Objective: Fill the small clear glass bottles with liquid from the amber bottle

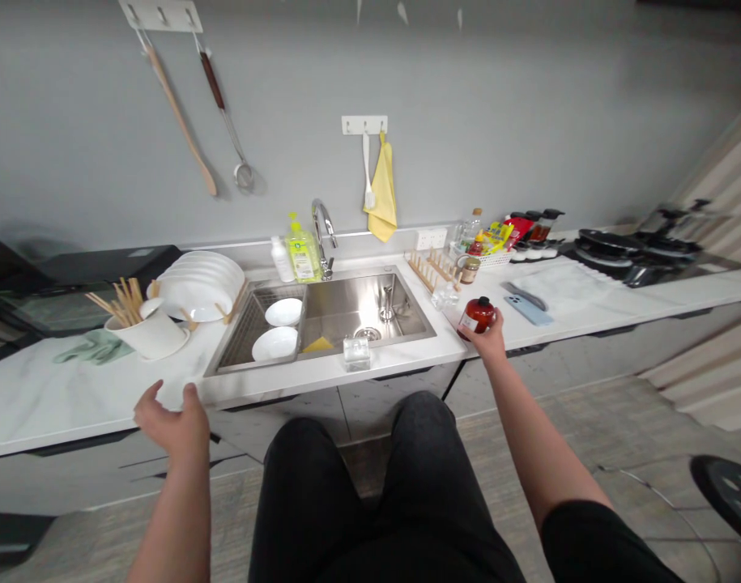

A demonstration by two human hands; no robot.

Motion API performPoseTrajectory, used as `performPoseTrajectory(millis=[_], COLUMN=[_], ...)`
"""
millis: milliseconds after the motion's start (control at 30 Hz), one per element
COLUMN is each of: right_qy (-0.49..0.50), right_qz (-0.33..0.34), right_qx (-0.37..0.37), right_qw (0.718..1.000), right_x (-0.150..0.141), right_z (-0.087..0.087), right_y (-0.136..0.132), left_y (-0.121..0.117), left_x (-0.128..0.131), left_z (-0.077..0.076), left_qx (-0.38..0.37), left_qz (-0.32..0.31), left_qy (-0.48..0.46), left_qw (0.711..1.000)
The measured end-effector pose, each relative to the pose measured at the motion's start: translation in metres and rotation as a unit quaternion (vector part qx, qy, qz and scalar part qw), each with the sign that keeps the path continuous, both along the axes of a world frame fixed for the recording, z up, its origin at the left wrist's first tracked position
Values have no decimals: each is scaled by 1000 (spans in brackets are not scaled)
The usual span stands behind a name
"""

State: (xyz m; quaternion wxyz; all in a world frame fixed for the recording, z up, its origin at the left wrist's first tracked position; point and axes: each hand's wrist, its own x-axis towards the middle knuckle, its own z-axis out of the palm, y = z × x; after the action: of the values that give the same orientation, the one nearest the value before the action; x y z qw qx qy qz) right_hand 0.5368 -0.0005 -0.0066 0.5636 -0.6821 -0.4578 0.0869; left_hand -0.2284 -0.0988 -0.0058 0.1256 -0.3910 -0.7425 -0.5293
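Note:
My right hand [490, 334] is wrapped round a reddish-brown bottle [478, 314] with a black cap and a pale label, at the counter's front right of the sink. Whether the bottle's base touches the counter I cannot tell. On the left, my left hand [174, 413] holds nothing, thumb and fingers apart, by the counter's front edge. Between the hands, a small clear glass block-like container [356, 354] stands on the sink's front ledge. Inside the steel sink [346, 300] lie a yellow sponge or cloth [318, 345] and, in its left basket, two white bowls [276, 343].
Left of the sink stand white plates [200, 279] in a rack and a white pot [148, 336] of chopsticks. A green soap bottle [303, 253] and a faucet [325, 235] rise behind. Rightward are a wooden rack [431, 271], a phone [528, 310] and a stove [613, 251].

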Motion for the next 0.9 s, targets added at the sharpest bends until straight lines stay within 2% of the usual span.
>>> performPoseTrajectory(millis=[67, 133, 200, 267, 333, 400, 467, 600, 667, 733, 800, 900], right_qy=[36, 61, 70, 72, 62, 57, 72, 55, 48, 38, 25, 10], right_qz=[7, -15, -33, -9, 63, 157, 258, 424, 508, 564, 589, 596], right_qx=[-21, -37, -22, 10, 18, -18, -49, -42, -43, -50, -61, -75], right_qw=[999, 997, 997, 997, 996, 986, 962, 903, 859, 824, 806, 799], right_x=[0, -2, -9, -23, -47, -82, -122, -193, -213, -222, -224, -225], right_z=[1, 6, 13, 21, 26, 28, 29, 39, 49, 58, 66, 72], right_y=[4, 1, -11, -30, -55, -84, -112, -155, -165, -169, -170, -173], left_y=[-21, -38, -46, -49, -49, -48, -48, -58, -64, -68, -68, -65], left_x=[20, 41, 63, 90, 123, 160, 198, 255, 269, 274, 273, 269], left_z=[-3, -2, 3, 13, 25, 39, 53, 89, 112, 135, 151, 160], left_qx=[1, 3, 7, 11, 13, 14, 11, -26, -67, -115, -150, -185], left_qz=[-13, -48, -96, -160, -252, -360, -455, -605, -652, -672, -679, -682], left_qy=[-1, 6, 16, 14, 2, 7, 6, -30, -1, 59, 109, 154], left_qw=[1000, 999, 995, 987, 968, 933, 890, 795, 755, 730, 711, 691])
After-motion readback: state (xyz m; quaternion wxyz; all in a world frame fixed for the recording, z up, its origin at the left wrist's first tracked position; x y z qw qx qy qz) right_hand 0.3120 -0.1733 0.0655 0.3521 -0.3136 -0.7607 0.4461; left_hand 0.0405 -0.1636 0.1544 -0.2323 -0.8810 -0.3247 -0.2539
